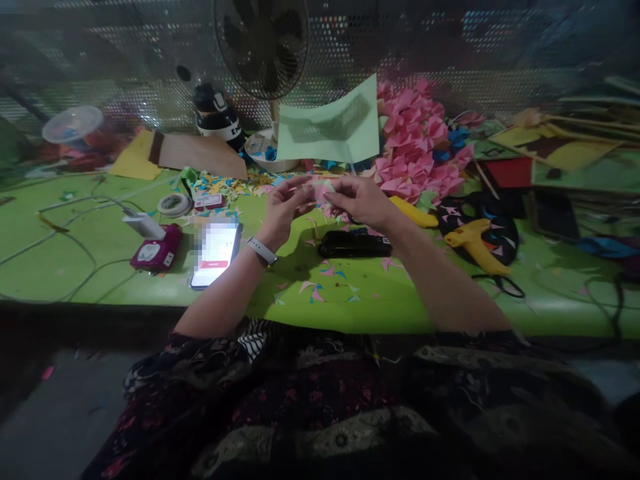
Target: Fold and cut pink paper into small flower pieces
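Note:
Between my two hands is a small piece of pink and pale green paper (324, 191), pinched by the fingertips above the green table. My left hand (291, 205), with a pale band on its wrist, is closed on the paper's left side. On the opposite side, my right hand (357, 199) grips it between thumb and fingers. Just below the hands lies a black stapler-like tool (355, 244). Pink and blue paper scraps (316, 292) are scattered in front of it. A heap of folded pink paper pieces (415, 133) rises behind my right hand.
A lit phone (216, 253) lies left of my left forearm, near a purple adapter box (157, 249) with cables and a tape roll (175, 205). To the right is a yellow glue gun (477, 243). A fan (263, 43) and a black bottle (217, 120) stand behind.

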`<state>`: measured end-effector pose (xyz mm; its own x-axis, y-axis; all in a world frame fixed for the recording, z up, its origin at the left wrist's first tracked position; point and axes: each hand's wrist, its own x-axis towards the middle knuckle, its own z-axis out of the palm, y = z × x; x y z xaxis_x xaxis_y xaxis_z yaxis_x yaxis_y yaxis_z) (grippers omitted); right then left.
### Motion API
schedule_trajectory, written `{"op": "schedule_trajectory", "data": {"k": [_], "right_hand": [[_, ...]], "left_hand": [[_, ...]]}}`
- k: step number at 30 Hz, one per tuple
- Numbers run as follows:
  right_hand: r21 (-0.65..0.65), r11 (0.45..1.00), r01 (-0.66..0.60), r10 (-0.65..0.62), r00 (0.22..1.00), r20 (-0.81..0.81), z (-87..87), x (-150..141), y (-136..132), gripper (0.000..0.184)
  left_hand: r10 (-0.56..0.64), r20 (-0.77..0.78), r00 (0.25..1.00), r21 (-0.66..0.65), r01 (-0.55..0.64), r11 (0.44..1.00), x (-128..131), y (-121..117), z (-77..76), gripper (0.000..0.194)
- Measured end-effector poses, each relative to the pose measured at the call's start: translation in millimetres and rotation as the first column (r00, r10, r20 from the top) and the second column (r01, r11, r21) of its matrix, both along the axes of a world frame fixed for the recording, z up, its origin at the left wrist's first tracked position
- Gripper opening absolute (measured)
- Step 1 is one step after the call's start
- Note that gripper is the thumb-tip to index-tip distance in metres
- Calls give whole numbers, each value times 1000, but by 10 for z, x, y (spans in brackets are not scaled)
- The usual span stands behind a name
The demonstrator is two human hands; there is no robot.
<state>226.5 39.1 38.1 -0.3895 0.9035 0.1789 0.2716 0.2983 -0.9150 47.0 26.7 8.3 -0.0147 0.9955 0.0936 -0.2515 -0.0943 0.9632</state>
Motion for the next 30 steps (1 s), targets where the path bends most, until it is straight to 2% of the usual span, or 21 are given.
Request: {"op": "schedule_trajectory", "data": {"k": [4, 12, 24, 30], "right_hand": [[-36, 999, 12, -12, 1000, -24, 11, 17, 3, 35], [-16, 1000, 26, -26, 1000, 3, -13, 14, 23, 29], [-60, 997, 55, -57, 998, -33, -18, 0, 29, 31], [-16, 997, 72, -72, 997, 17, -3, -8, 5, 31]], "left_hand": [[-33, 0, 999, -6, 33, 999, -27, -1, 27, 19], [-26, -28, 999, 18, 27, 999, -12, 15, 14, 25], [-17, -20, 1000, 15, 17, 1000, -13, 14, -2, 22], [-15, -32, 999, 24, 16, 1000, 0, 5, 3, 20]]}}
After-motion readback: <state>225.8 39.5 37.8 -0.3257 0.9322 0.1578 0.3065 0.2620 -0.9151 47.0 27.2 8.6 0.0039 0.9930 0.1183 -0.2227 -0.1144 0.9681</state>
